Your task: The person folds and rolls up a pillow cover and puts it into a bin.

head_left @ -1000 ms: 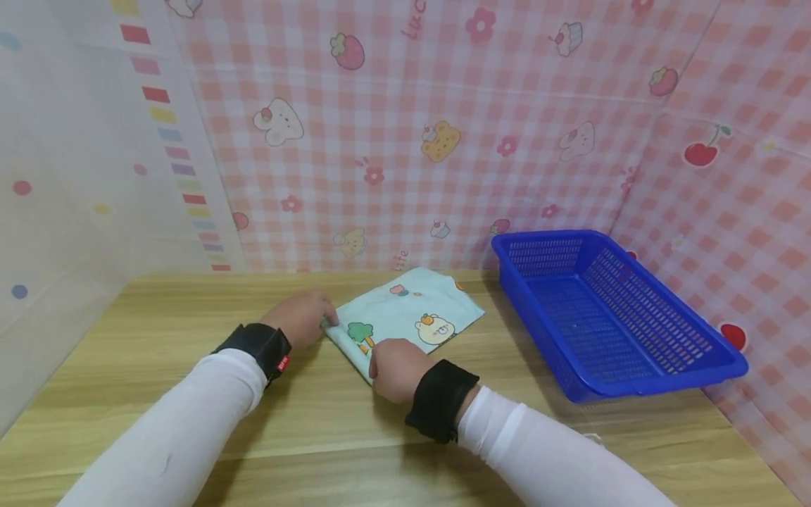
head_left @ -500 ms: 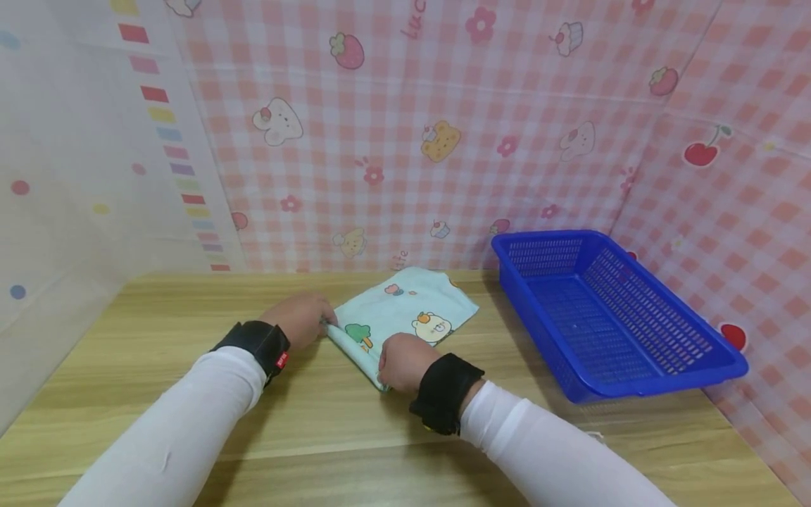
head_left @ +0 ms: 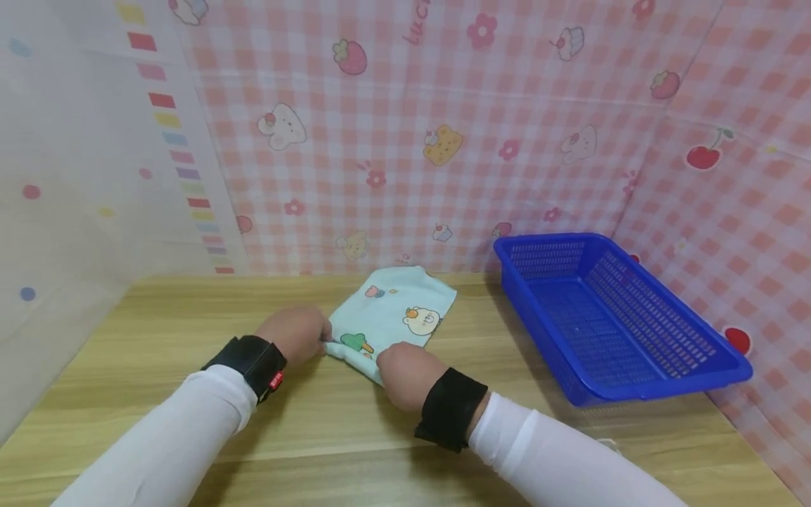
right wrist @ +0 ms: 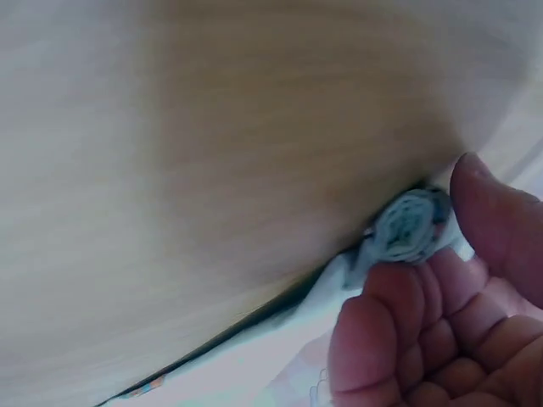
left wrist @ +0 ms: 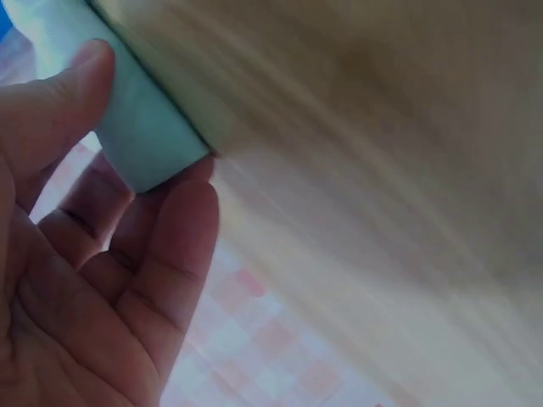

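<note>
A light blue cloth [head_left: 386,310] printed with a tree and a bear lies on the table, its near edge rolled into a tube. At the tube's left end is my left hand [head_left: 295,336], pinching it with the thumb [left wrist: 89,76] on one side and the fingers behind. My right hand [head_left: 408,377] holds the other end between thumb and curled fingers. The right wrist view shows the spiral end of the rolled cloth [right wrist: 411,227] at those fingertips. The far part of the cloth is still flat.
A blue plastic basket [head_left: 538,310] with slotted sides stands on the right of the wooden table [head_left: 329,451]. Pink checked sheeting [head_left: 393,141] hangs behind and to the right, and white sheeting [head_left: 70,232] on the left.
The cloth has turned slightly and its right corner has shifted left. The right hand moved a little right along the roll, and the left hand slightly lower. The basket stays put.
</note>
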